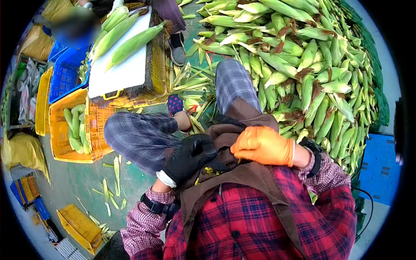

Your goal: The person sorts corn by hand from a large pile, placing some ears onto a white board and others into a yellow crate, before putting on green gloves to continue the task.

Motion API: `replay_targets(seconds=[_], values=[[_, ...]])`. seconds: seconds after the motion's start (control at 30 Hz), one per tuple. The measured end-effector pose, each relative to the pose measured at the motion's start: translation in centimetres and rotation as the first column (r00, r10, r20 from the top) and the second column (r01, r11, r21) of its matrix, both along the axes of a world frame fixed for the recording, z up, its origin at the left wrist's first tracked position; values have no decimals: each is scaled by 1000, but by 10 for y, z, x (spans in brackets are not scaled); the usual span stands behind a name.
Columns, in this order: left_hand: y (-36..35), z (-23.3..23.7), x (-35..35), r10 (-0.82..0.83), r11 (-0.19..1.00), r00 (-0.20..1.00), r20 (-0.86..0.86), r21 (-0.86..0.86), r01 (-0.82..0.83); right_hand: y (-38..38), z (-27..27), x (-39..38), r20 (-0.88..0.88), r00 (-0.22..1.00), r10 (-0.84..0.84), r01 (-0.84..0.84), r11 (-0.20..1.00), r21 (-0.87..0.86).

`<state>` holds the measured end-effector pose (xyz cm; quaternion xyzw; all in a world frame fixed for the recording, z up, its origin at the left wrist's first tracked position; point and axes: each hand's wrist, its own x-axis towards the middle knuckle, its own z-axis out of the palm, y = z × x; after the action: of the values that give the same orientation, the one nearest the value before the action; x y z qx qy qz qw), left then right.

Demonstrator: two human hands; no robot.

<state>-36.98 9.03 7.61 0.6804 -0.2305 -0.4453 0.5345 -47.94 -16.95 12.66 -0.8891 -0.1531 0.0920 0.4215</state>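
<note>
My left hand (190, 157), in a black glove, rests over my lap on the brown apron (247, 175) with its fingers curled together. Whatever those fingers hold, if anything, is hidden. My right hand (263, 146), in an orange glove, is held over the apron to the right, fingers pinched together. What lies in the pinch is too small to name. Between the two hands is a black and yellow patterned cloth (212, 170). The large pile of unhusked corn (303, 56) stands beyond and to the right of my right hand.
A white board (130, 73) with ears of corn (134, 45) stands at upper left, a person's shoe (177, 50) beside it. An orange crate (102, 125) holds green produce (77, 130). Loose husks (117, 177) litter the floor. Blue pallet (379, 169) at right.
</note>
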Motion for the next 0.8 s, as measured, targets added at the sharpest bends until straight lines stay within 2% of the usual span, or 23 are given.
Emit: replay_targets(seconds=[0.03, 0.07, 0.1, 0.17, 0.2, 0.27, 0.3, 0.33, 0.43, 0.5, 0.57, 0.63, 0.7, 0.8], values=[[-3, 1, 0, -55, 998, 982, 181, -6, 57, 4, 4, -5, 8, 998, 66, -65, 992, -104], [-7, 2, 3, -106, 993, 928, 356, -1, 114, 11, -3, -11, 24, 999, 28, -28, 1000, 11], [-12, 3, 7, -153, 985, 840, 521, 16, 169, 12, -6, -14, -4, 996, 91, -91, 992, -86], [-28, -3, 14, -135, 990, 689, 712, 123, 68, 19, -7, -15, -22, 991, 133, -128, 875, -467], [-36, -7, 19, -141, 986, 597, 790, 167, 12, 19, -16, -15, 47, 996, 79, -51, 899, -434], [-46, -11, 31, -21, 999, 602, 798, 39, -17, 21, -49, -16, 182, 982, -44, 106, 931, -350], [-49, -15, 34, 42, 999, 603, 797, -29, -32, 24, -53, -15, 143, 990, -4, 66, 900, -430], [-51, -25, 37, 51, 999, 662, 748, -48, -22, 30, -55, -13, 106, 994, 33, 26, 860, -510], [-47, -82, 43, -211, 977, 658, 723, 137, 163, 36, -71, -2, 80, 985, 155, -61, 737, -674], [-57, -76, 40, -288, 915, 505, 814, 78, 396, 38, -74, 7, 2, 988, 153, -117, 763, -635], [-57, -72, 31, -397, 874, 755, 522, -38, 485, 39, -70, 11, -49, 972, 230, -202, 710, -675], [-57, -94, 27, -515, 848, 840, 170, -38, 528, 38, -68, 12, -72, 967, 246, -222, 660, -717], [-51, -131, 25, -583, 793, 744, 327, 31, 608, 36, -104, 7, 72, 944, 322, -187, 702, -687], [-39, -170, 25, -632, 755, 671, 387, 111, 647, 29, -100, 20, -27, 938, 345, -284, 723, -629]])
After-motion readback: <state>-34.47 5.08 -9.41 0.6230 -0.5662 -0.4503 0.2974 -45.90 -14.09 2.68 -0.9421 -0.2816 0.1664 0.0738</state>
